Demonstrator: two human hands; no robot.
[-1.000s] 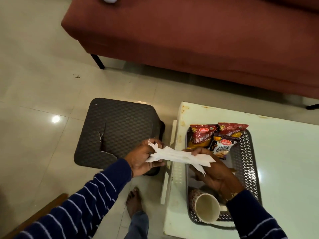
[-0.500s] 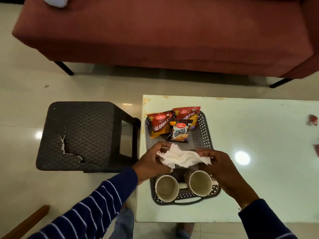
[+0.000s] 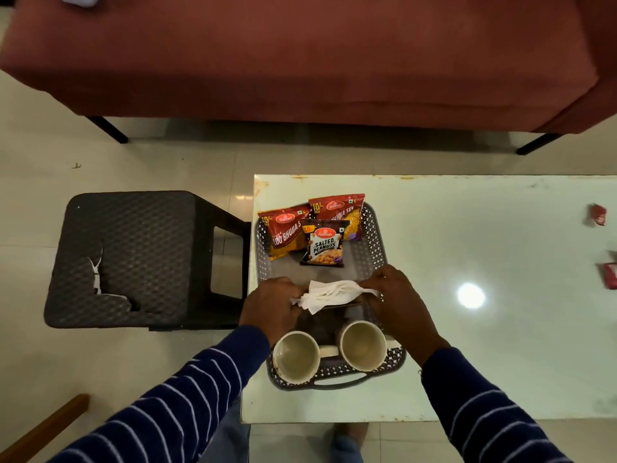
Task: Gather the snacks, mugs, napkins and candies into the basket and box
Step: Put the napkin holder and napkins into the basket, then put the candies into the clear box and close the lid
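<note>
The fingers of both hands are pinched on a crumpled white napkin (image 3: 334,295), one hand at each end: the left hand (image 3: 272,304) grips the left end with its fingers curled under, and the right hand (image 3: 392,295) clamps the right end between thumb and fingertips, so the napkin stretches across between them. It hangs low over the middle of a dark perforated basket (image 3: 370,252); whether it touches the basket floor cannot be told. Just under the napkin a flat brown piece shows along its near edge, too hidden to identify. Both forearms wear dark blue sleeves with thin pale stripes and come in from the bottom of the view. Toward the person, at the near end of the basket, two cream mugs stand upright side by side with their mouths open upward, the left mug (image 3: 295,357) and the right mug (image 3: 362,345), near each other. At the far end of the basket lie three snack packets: a salted peanuts packet (image 3: 324,243) resting on top of a red bhujia packet (image 3: 283,235) to its left and a second red packet (image 3: 340,210) behind it. The basket sits at the left end of a pale glossy table (image 3: 467,362). Far to the right on the table, well apart from the basket, lie red wrapped candies (image 3: 597,214). A dark woven stool (image 3: 133,255) stands on the floor beside the table's left edge, and a reddish sofa (image 3: 300,61) runs across the back.
</note>
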